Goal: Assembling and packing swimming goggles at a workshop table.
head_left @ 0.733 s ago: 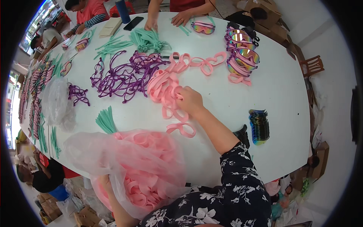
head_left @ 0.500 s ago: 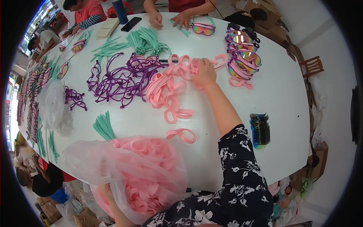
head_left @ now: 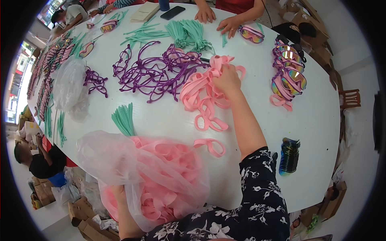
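My right hand point(head_left: 227, 79) reaches out over the table, its fingers curled round a few loops at the right of a heap of pink fabric straps point(head_left: 193, 93). A single pink strap loop point(head_left: 213, 147) lies apart, nearer to me. At the lower left, my left hand point(head_left: 119, 192) is at the side of a clear plastic bag point(head_left: 106, 154); the film hides its fingers. Many pink strap loops point(head_left: 161, 203) fill this bag, which rests at the table's near edge. Left of the heap is a tangle of purple cords point(head_left: 150, 76), partly touching it.
Pink goggles with mirrored lenses point(head_left: 293, 82) stand in a row at the right, beyond a stack of dark lenses point(head_left: 289, 156). Green straps point(head_left: 124, 119) lie in bundles. A crumpled clear bag point(head_left: 71, 90) sits at left. Across the table are another person's hands point(head_left: 229, 26) and a phone point(head_left: 173, 13).
The view has shifted, so the table appears farther right. My right hand has drawn the spread pink straps leftward, closer into the heap. My left hand stays by the bag.
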### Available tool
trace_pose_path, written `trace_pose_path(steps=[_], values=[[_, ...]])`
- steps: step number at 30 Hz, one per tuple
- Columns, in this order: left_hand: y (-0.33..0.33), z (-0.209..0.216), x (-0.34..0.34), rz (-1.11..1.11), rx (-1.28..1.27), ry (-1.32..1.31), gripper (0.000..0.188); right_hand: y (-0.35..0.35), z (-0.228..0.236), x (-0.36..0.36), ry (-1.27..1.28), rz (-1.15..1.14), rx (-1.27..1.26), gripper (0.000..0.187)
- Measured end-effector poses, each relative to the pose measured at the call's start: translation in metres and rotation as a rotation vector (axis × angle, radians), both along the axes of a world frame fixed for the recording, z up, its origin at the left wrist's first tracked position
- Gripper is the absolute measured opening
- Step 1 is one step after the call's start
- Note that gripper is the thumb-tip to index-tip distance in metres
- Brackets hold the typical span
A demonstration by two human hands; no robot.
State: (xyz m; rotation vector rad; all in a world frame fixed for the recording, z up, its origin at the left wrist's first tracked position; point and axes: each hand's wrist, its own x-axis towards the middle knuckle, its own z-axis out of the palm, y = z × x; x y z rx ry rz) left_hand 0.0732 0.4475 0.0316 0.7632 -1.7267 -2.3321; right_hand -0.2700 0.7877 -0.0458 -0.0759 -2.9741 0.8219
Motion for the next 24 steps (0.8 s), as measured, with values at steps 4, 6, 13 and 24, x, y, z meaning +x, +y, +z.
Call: trace_pose_path(steps=[4,6,13,24], values=[[-0.001,0.001,0.001,0.017,0.004,0.003,0.036,-0.06,-0.003,0.016,-0.139,0.193,-0.099,0.087],[-0.001,0.0,0.002,0.026,0.006,0.009,0.036,-0.09,0.005,0.045,-0.138,0.023,0.037,0.095],[-0.004,-0.002,0.012,0.015,-0.029,0.066,0.036,-0.067,-0.036,0.042,0.031,-0.019,-0.173,0.082],[0.003,0.027,-0.001,-0.078,0.195,0.173,0.045,0.029,-0.009,0.07,0.015,-0.145,-1.572,0.052]])
